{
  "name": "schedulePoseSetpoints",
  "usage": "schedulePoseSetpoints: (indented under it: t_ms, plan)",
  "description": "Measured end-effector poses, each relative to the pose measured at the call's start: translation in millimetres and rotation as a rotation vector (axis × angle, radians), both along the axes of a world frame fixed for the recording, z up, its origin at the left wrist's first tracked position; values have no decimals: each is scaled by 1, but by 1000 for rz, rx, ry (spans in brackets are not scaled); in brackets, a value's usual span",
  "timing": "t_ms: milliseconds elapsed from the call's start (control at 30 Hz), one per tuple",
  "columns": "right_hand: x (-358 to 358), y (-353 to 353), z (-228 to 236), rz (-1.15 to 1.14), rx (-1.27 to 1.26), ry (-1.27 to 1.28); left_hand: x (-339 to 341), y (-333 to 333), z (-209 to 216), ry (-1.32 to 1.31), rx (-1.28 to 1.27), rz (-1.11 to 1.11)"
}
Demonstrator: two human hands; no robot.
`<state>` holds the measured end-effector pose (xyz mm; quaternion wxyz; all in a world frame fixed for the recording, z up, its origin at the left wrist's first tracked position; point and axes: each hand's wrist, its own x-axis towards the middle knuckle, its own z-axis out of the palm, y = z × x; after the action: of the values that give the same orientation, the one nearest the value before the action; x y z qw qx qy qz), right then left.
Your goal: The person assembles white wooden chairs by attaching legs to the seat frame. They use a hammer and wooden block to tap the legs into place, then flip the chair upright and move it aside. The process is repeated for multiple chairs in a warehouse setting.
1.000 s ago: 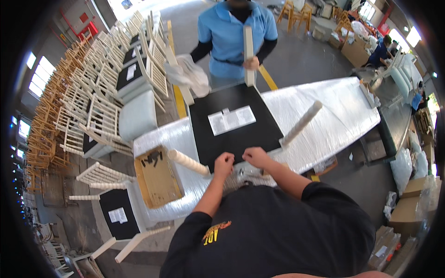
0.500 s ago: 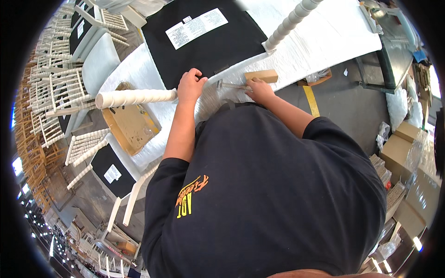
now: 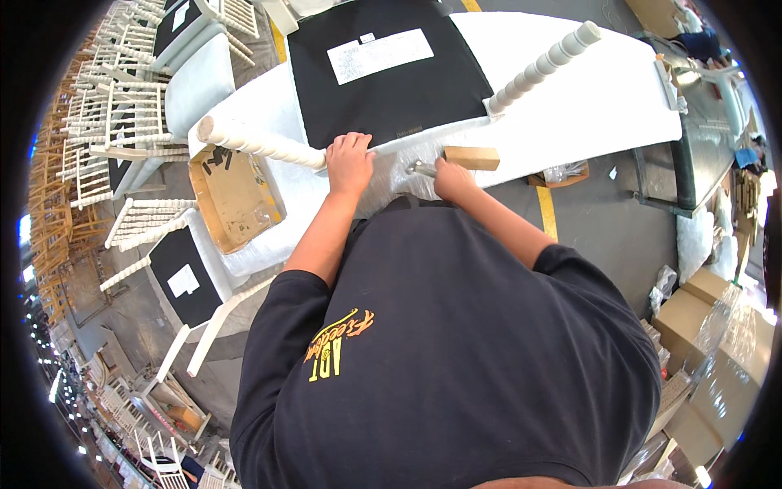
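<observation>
An upturned chair with a black fabric underside [image 3: 383, 90] lies on a white padded surface, its two ringed cream legs, the left leg [image 3: 261, 147] and the right leg [image 3: 542, 72], sticking up. My left hand [image 3: 350, 165] rests on the seat's near edge beside the left leg's base, fingers laid over the edge. My right hand [image 3: 454, 181] is closed round a hammer [image 3: 422, 169], its metal head near the front rail, to the left of the hand. Just beyond that hand sits a brown block [image 3: 472, 158].
On the left, a shallow cardboard box [image 3: 236, 204] holds small dark pieces. Below it stands another upturned chair [image 3: 187, 277], and many cream chairs [image 3: 138, 114] are stacked farther left. Cartons [image 3: 692, 318] stand at right, near a dark-framed glossy table [image 3: 688, 167].
The hammer's head has swung slightly right and down with my right hand. My left hand stays at the seat edge, its fingers now flatter. The whole view has shifted a little.
</observation>
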<state>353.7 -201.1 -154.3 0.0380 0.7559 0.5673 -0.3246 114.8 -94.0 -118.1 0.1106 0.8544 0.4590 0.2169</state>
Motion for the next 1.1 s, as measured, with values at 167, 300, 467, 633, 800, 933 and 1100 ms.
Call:
schedulePoseSetpoints:
  t_ms: [167,300,467,633,800,933,1100]
  plan:
    - [20,-36,57,19,240,246,3,-4,-6,-19,32,7]
    - [0,-25,66,-96,541,279,4,-4,-6,-31,28,3]
    - [-17,10,55,-60,491,179,1,-2,-7,-43,38,12]
    - [-24,16,50,-41,471,153,2,-3,-6,-70,27,19]
    - [-24,17,59,-73,528,171,1,-4,-8,-74,19,28]
    - [-25,11,61,-70,560,192,3,-4,-9,-49,25,50]
    - [-22,16,59,-76,444,172,1,-4,-11,-47,21,52]
